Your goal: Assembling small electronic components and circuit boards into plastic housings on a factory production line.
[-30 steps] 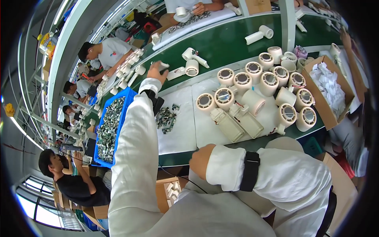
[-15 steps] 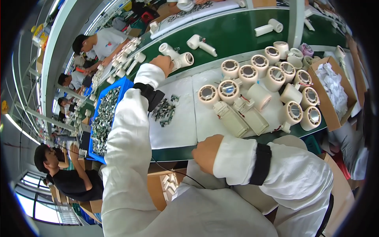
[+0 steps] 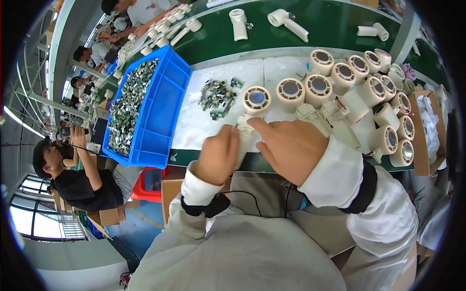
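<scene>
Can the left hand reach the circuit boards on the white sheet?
Probably yes: only bare white sheet separates the left hand and those circuit boards, though the hand's busy with a cream plastic housing.

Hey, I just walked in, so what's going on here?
The camera wearer has both hands at a cream housing. The left hand curls against one side of its near end; the right hand has fingers at the other side. Their exact grip is blurred. Beyond the left hand lie loose circuit boards, with a blue bin of small parts further left. Similar housings crowd the right, and more lie on the green surface beyond.
</scene>
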